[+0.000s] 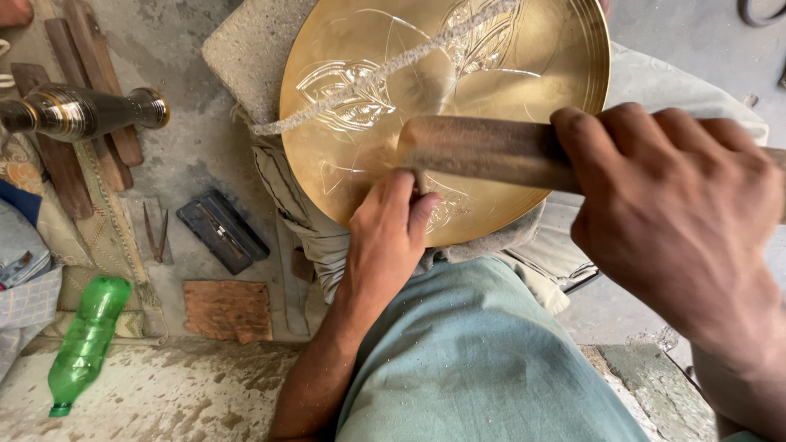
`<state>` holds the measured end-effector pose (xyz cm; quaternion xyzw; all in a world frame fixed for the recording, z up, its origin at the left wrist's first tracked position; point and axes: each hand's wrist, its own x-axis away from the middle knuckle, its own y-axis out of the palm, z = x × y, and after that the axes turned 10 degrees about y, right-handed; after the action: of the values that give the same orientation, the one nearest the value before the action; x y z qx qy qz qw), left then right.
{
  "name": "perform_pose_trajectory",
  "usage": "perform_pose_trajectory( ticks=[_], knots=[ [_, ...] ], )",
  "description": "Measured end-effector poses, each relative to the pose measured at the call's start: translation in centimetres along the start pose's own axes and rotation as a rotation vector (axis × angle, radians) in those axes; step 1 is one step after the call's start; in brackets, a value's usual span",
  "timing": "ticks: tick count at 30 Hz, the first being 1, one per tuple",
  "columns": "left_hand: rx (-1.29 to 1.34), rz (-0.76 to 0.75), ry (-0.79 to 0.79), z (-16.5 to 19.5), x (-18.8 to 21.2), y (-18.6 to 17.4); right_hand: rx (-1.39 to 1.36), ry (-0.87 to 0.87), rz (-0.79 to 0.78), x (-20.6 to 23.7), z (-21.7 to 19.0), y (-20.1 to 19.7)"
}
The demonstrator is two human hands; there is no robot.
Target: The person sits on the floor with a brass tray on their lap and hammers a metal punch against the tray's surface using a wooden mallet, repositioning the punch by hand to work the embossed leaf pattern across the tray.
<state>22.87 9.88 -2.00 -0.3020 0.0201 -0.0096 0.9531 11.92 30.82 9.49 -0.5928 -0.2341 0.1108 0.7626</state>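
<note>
**Brass plate under the mallet: handling notes**

L to R. Far left on the concrete floor: green plastic bottle [86, 340] lying on its side, a dark metal vase [78, 110] also lying down, wooden sticks [78, 123] beneath it. Nearer centre: small dividers [155, 233], a flat black block [221, 231], a brown scrap [228, 309].

Centre: round brass plate [442, 115], engraved w/ leaf pattern, rests tilted on cloth in the person's lap, a rope [385, 69] drawn across its face. Left hand [389, 237] sits at plate's lower rim, fingers closed together on a small tool, prob. a chisel, mostly hidden.

Right: right hand [675, 217] clamped round a wooden mallet [483, 151], head over the left hand.

Judgement: plate looks thin, stiff, smooth, so likely slippery & easily dented. Best held by the rim, braced on the cloth, not by the engraved face.
</note>
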Motion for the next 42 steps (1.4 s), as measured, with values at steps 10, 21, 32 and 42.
perform_pose_trajectory(
  ticks=[10,21,32,42],
  knots=[
    [0.158,0.575,-0.087,-2.2,4.1,-8.6,-1.235,0.81,0.184,7.1,5.0,12.2],
    [-0.737,0.361,-0.356,-13.6,13.0,-4.6,-0.958,0.989,0.182,9.6,2.8,19.1],
    [-0.481,0.203,-0.113,-10.0,16.0,-5.5,-0.919,0.985,0.248,12.5,-1.2,15.8],
    [-0.452,0.116,-0.423,-8.9,18.1,-5.0,-0.904,1.047,0.211,14.1,-1.7,13.8]
  ],
)
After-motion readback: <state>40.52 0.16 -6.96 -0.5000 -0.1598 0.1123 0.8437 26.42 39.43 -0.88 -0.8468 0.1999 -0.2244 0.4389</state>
